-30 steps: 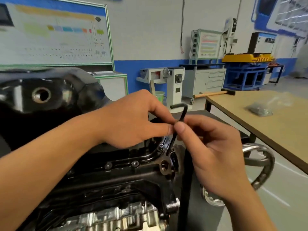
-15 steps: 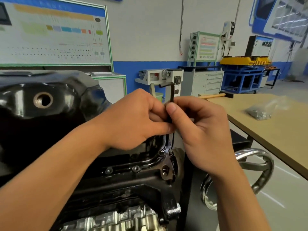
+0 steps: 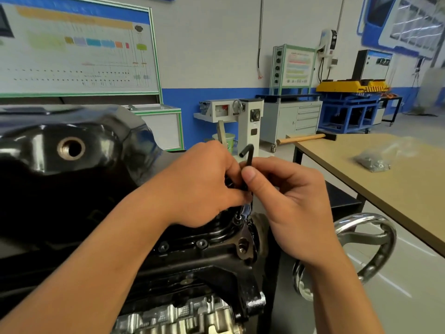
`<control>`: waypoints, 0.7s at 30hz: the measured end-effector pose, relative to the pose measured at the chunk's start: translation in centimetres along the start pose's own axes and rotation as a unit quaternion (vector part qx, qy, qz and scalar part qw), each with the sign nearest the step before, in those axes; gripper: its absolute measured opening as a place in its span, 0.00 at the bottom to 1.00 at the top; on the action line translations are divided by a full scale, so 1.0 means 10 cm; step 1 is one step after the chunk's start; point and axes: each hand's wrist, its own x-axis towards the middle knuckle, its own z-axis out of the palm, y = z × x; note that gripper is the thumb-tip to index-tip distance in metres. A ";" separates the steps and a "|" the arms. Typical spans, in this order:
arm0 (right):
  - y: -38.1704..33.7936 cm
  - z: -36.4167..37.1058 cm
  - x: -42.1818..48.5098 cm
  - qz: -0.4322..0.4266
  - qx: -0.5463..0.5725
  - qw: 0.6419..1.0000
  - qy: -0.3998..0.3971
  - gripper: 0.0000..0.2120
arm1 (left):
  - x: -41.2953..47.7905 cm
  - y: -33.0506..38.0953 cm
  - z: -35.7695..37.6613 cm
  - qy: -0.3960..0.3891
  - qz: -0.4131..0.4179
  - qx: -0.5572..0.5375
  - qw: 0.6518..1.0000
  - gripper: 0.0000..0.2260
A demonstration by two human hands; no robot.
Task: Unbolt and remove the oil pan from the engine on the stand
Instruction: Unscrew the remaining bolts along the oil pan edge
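The glossy black oil pan (image 3: 72,169) with a brass drain hole (image 3: 71,148) sits on top of the upturned engine (image 3: 187,273). A black L-shaped hex key (image 3: 249,160) stands upright, its lower tip in a bolt (image 3: 238,216) at the pan's right flange corner. My left hand (image 3: 199,186) and my right hand (image 3: 289,201) both pinch the key's shaft between thumb and fingers. Two more flange bolts (image 3: 183,245) show below the hands.
A chrome handwheel (image 3: 361,249) of the stand is at the lower right. A wooden table (image 3: 397,184) at the right carries a plastic bag of parts (image 3: 373,161) and a wooden-handled mallet (image 3: 303,138). Cabinets and training boards line the far wall.
The hex key has turned: its short arm pointed right a second ago and now points left toward me. Both hands stayed pinched on the shaft and rose slightly.
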 end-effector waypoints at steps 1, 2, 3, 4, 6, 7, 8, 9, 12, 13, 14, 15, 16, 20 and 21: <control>-0.01 0.02 0.00 -0.002 -0.003 1.000 0.007 0.06 | 0.00 -0.01 0.00 0.000 0.001 0.004 1.000 0.06; -0.02 0.05 -0.01 -0.005 -0.007 1.000 0.018 0.05 | 0.00 -0.01 0.02 0.002 0.001 0.008 1.000 0.05; -0.01 0.08 -0.01 -0.009 -0.008 0.999 0.036 0.03 | 0.00 -0.02 0.03 0.006 0.003 0.011 1.000 0.05; -0.01 0.11 -0.02 -0.013 -0.003 0.998 0.060 0.02 | 0.00 -0.02 0.05 0.013 0.004 0.015 1.000 0.06; -0.01 0.16 -0.03 -0.021 -0.002 0.993 0.113 0.03 | -0.01 -0.01 0.08 0.030 0.004 0.022 0.999 0.07; 0.00 0.17 -0.04 -0.028 -0.009 0.991 0.127 0.03 | -0.01 -0.01 0.09 0.038 0.004 0.025 0.999 0.07; 0.00 0.17 -0.04 -0.033 -0.017 0.991 0.129 0.03 | -0.02 0.00 0.10 0.042 0.003 0.027 0.999 0.07; 0.00 0.17 -0.04 -0.035 -0.029 0.992 0.120 0.02 | -0.02 0.00 0.10 0.044 0.004 0.024 0.999 0.06; -0.01 0.12 -0.04 -0.035 -0.078 0.994 0.061 0.03 | -0.01 0.00 0.03 0.035 0.008 -0.031 0.999 0.03; -0.02 0.11 -0.04 -0.041 -0.092 0.994 0.041 0.05 | -0.02 0.01 0.00 0.020 0.009 -0.055 0.998 0.04; -0.04 0.09 -0.04 -0.049 -0.106 0.993 0.025 0.06 | -0.02 0.01 -0.03 0.003 0.009 -0.073 0.997 0.03; -0.05 0.08 -0.05 -0.057 -0.119 0.991 0.014 0.08 | -0.03 0.01 -0.05 -0.008 0.009 -0.083 0.996 0.02; -0.06 0.08 -0.05 -0.065 -0.132 0.989 0.009 0.08 | -0.03 0.02 -0.05 -0.010 0.008 -0.084 0.996 0.02; -0.05 0.12 -0.07 -0.059 -0.108 0.991 0.061 0.02 | -0.02 0.04 -0.01 0.026 -0.002 -0.055 0.998 0.01; -0.04 0.13 -0.07 -0.054 -0.088 0.990 0.092 0.02 | -0.02 0.04 0.01 0.044 -0.006 -0.046 0.998 0.02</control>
